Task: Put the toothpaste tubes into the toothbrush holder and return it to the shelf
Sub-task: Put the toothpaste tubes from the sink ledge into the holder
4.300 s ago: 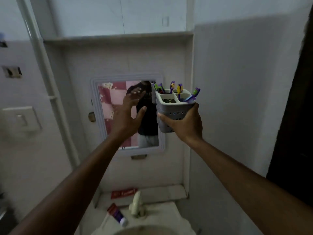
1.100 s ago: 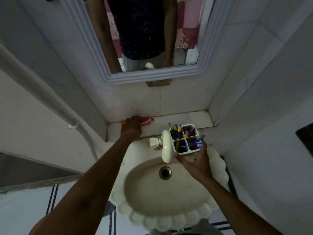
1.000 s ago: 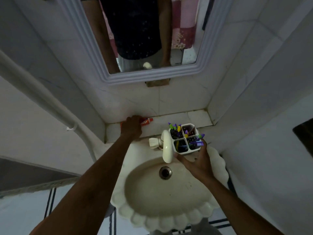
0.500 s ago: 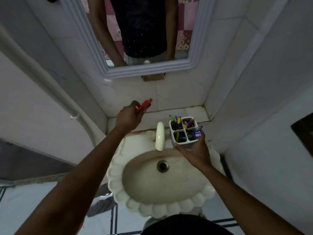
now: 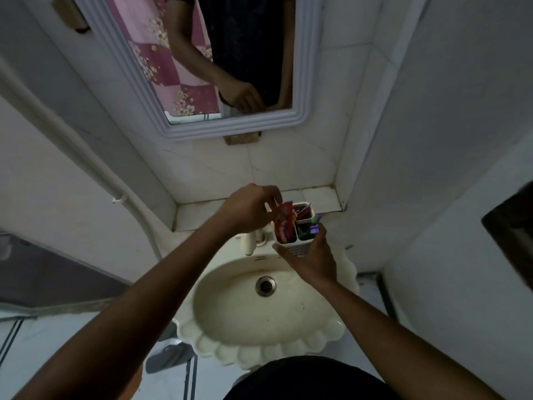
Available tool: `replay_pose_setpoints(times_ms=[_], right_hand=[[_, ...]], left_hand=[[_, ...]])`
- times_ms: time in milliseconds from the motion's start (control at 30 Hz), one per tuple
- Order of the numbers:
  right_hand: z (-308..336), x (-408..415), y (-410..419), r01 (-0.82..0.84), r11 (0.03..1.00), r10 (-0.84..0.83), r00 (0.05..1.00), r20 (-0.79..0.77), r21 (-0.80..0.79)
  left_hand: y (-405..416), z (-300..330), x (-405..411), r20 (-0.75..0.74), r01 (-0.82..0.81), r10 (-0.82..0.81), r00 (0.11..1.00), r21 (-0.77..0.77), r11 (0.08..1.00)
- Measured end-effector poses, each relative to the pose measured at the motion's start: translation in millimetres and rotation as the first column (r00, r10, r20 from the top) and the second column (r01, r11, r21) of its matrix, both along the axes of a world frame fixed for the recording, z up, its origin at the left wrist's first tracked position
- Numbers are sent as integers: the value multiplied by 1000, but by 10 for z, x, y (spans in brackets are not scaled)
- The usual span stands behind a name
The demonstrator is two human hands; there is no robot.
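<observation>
Landmark: cream scalloped washbasin [image 5: 268, 346], with its drain [image 5: 265, 286] near the middle of the bowl.
Toothbrush holder [image 5: 297, 226]: white, four compartments, held upright above the basin's back rim, just right of the tap [image 5: 248, 244].
Right hand [image 5: 313, 259]: fingers wrapped around the holder's lower body from the basin side, gripping it.
Red toothpaste tube [image 5: 283, 223]: standing tilted in the holder's front-left compartment, its upper end poking above the holder's rim.
Left hand [image 5: 248, 210]: above the basin's back edge, fingertips pinched on the tube's upper end.
Toothbrushes [image 5: 314, 226]: purple and other coloured handles in the holder's right-hand compartments.
Tiled ledge [image 5: 317, 197]: behind the basin, beneath the mirror [image 5: 219, 62].
</observation>
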State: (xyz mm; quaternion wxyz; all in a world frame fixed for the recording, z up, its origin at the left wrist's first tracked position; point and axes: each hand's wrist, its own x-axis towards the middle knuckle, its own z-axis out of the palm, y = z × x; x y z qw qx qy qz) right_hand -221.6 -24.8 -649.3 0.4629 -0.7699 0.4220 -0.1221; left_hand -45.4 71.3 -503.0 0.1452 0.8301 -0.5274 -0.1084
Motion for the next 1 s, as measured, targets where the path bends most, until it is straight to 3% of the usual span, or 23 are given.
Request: replay_pose_setpoints(times_ms=[400, 467, 533, 633, 800, 1000], right_hand=[[-52, -23, -58, -7, 1000, 6, 1000, 9, 11], [-63, -25, -42, -8, 1000, 8, 1000, 21, 18], [-46, 9, -24, -6, 1000, 6, 999, 47, 16], [-4, 130, -13, 29, 999, -31, 993, 111, 20], [104, 355, -92, 96, 995, -102, 975, 198, 38], [275, 415, -228, 156, 988, -154, 956, 249, 10]], left_hand=[[-165, -455, -144, 245, -51, 7, 969, 175, 983], [-118, -504, -136, 157, -66, 48, 986, 112, 991], [-45, -504, -120, 31, -125, 126, 992, -43, 991], [68, -497, -87, -6, -205, 208, 978, -197, 959], [202, -483, 26, -79, -374, 366, 927, -255, 892], [321, -365, 189, -147, -426, 400, 904, -268, 864]])
